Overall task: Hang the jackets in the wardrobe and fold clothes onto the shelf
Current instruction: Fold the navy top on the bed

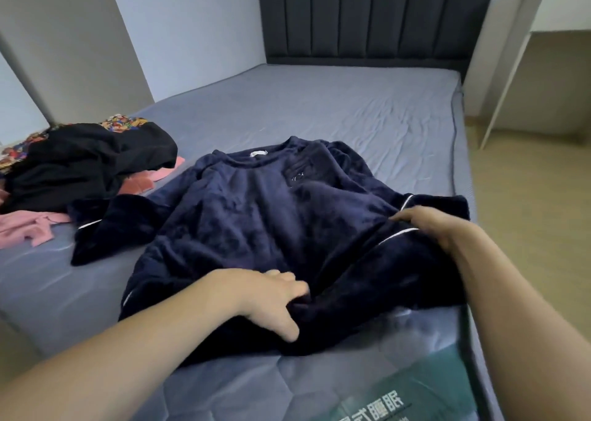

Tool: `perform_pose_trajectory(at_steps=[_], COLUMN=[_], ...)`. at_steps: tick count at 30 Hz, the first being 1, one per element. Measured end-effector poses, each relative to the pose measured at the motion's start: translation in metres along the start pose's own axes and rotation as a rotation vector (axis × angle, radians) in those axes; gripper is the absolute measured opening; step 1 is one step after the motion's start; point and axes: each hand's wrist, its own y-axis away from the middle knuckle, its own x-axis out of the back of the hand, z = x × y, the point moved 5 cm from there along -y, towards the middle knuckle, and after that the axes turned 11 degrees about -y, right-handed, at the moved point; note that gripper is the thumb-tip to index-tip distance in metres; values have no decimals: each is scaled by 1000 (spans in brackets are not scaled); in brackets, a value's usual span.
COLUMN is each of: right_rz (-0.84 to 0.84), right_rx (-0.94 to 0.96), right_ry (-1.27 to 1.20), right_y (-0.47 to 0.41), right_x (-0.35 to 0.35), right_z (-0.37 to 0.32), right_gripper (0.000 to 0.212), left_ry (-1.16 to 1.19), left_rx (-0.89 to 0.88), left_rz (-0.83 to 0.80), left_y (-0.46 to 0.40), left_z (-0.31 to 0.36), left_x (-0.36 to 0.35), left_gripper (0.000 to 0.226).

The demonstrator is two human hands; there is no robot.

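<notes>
Both my hands work the plush navy fleece top (256,215) spread on the mattress (319,100): left hand (271,299) bunches its hem, right hand (428,225) lies flat across its piped sleeve.

Both forearms are bare, with no sleeve in view on either. The left hand (271,296) and the right hand (428,225) are bare too, without gloves.
</notes>
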Motion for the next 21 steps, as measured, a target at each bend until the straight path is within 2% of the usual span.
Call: perform_pose_trajectory(at_steps=[1,3,6,9,11,12,14,16,19,21], right_rz=[-25,31,178,455,659,663,599,425,27,-103], right_rx=[-29,-2,42,185,395,514,728,841,805,781], right_ry=[151,398,417,560,848,1005,1090,1040,997,1057], right_y=[-3,-14,-25,-17,-2,3,14,17,15,18], right_x=[-4,-5,13,26,2,-22,-74,-119,-181,-212], right_z=[12,18,7,12,17,17,2,-18,-22,-7], right_gripper=[16,21,44,59,43,32,31,36,57,65], left_ry=[-26,74,203,-4,-57,-20,122,233,344,584], left_rx=[17,62,186,452,581,612,649,776,1102,1141], left_rz=[-69,-50,71,211,221,207,168,203,320,279], left_y=[-4,-8,-9,-6,-1,3,10,27,69,89], left_z=[3,0,-16,-46,-65,-73,-88,-110,-149,-158], left_x=[-7,-3,11,15,9,3,-9,-17,-39,-63], left_gripper=[74,86,83,71,68,68,71,73,78,88])
